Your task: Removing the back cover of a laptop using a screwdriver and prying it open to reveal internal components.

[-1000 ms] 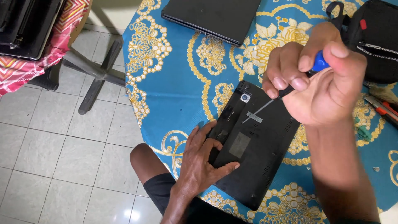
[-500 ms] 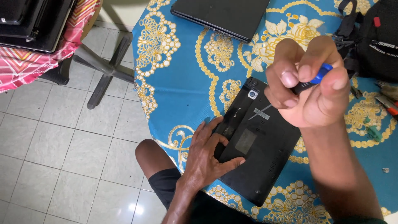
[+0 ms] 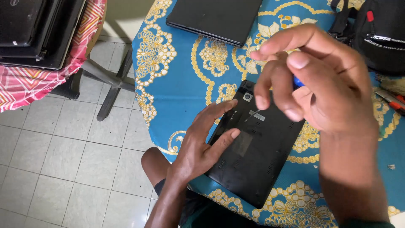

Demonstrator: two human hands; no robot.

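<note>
Blue floral tablecloth [image 3: 177, 84] bears flat black plastic tablet [image 3: 257, 156], back up, left hand [image 3: 202, 143] flat pinning it; right hand [image 3: 312, 84] pinches blue-handled screwdriver [image 3: 298, 81]—keep tip square, pressure steady.

- A home room serving as a small repair spot: pale tiled floor [image 3: 63, 169].
- Counter [image 3: 177, 84] spread with a blue and gold flowered cloth.
- Closed laptops stacked [image 3: 33, 33] on a pink patterned cloth; another laptop [image 3: 211, 17] lies on the counter.
</note>
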